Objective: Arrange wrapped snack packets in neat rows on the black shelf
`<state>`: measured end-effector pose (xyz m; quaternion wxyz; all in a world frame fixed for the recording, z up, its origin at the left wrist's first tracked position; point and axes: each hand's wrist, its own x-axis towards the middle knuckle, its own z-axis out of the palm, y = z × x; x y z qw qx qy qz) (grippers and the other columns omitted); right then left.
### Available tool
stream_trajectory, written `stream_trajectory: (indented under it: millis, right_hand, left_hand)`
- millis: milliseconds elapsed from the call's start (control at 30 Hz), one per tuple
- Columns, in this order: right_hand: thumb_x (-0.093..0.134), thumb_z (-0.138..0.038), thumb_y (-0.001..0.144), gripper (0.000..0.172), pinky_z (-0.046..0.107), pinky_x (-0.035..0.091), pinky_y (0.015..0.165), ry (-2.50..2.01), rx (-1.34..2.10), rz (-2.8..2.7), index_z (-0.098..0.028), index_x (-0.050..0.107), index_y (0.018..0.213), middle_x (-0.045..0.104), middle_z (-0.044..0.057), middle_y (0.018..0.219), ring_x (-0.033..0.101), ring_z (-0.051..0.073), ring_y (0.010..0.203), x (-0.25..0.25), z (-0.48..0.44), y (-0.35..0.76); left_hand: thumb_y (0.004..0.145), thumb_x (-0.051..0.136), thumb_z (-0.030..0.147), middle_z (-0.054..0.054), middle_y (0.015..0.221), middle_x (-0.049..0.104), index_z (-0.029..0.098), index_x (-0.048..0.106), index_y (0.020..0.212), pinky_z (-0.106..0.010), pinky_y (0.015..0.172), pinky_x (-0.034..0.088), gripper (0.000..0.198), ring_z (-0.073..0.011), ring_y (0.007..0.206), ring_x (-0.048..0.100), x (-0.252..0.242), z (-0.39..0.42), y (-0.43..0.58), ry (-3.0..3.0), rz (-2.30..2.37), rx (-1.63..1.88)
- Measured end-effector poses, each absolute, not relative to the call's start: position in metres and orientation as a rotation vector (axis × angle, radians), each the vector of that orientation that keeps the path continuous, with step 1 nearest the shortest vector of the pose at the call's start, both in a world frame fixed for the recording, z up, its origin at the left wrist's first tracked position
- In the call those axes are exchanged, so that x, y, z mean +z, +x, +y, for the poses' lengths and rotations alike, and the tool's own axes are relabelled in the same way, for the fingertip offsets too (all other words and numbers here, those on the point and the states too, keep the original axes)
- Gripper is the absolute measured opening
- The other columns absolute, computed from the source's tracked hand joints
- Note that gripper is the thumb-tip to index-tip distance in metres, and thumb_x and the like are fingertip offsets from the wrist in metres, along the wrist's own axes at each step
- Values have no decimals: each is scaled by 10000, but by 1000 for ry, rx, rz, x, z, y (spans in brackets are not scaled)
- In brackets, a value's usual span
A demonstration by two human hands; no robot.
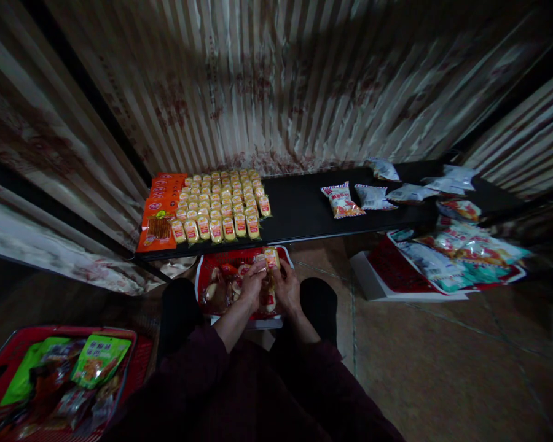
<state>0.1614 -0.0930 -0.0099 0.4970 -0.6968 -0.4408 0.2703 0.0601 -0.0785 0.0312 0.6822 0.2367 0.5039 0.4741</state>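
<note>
My left hand (252,283) and my right hand (286,288) meet over a red tray (203,273) of small wrapped snacks on the floor between my knees. Together they hold a stack of small yellow snack packets (271,259), fingers closed round it. Just beyond, on a low black shelf (304,209), stand neat rows of the same yellow packets (221,205), with orange snack packs (159,215) lined up at their left.
A red basket (9,353) with green and dark snack bags sits at my lower left. White and red bags (343,200) lie on the shelf's right part. A box of colourful bags (447,255) rests on the floor at right. Corrugated metal wall stands behind.
</note>
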Motion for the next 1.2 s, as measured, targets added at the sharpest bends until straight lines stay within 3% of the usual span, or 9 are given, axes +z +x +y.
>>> stream_trajectory:
  millis: [100,333,567,867,1033,1200]
  right_hand:
    - [485,-541,833,539,417,475,888,-1755,580,-1067,-157,640,1177,651,136,1086,606,249,944,-6,-90,165]
    - [471,-507,848,481,388,479,858,-1705,563,-1086,-205,643,1181,679,96,1034,611,236,929,-2,-78,177]
    - [472,-465,859,447,390,482,892,-1608,588,-1088,-200,638,1178,695,92,1091,620,245,999,3,-61,185]
    - [489,-443,837,405,409,478,918,-1559,610,-1068,-191,660,1104,699,97,1087,633,243,977,17,-39,187]
    - [489,-412,834,391,403,467,930,-1503,604,-1073,-168,656,1088,699,105,1068,633,235,966,24,-24,187]
    - [494,-392,815,373,402,464,925,-1513,575,-1054,-171,660,1066,696,104,1066,630,234,958,24,-2,192]
  left_hand:
    - [632,618,118,-49,1045,701,187,723,915,-205,647,437,310,-133,843,614,35,-76,63,577,1143,1066]
    - [651,595,106,-10,780,679,170,719,976,-176,580,397,354,-70,614,524,41,-67,72,694,1125,1074]
    - [696,565,91,-37,902,699,196,694,1042,-228,740,476,384,-121,791,611,41,-53,78,853,1106,1079]
    - [739,550,75,-64,966,697,178,655,1104,-267,771,521,393,-138,823,641,36,-27,83,949,1142,1102]
    - [717,531,19,-75,1081,678,171,673,1033,-318,898,512,378,-153,946,636,38,-10,87,1066,1166,1181]
    - [721,487,-23,-95,1131,672,152,650,1097,-353,970,486,445,-175,1023,630,52,5,94,1200,1159,1166]
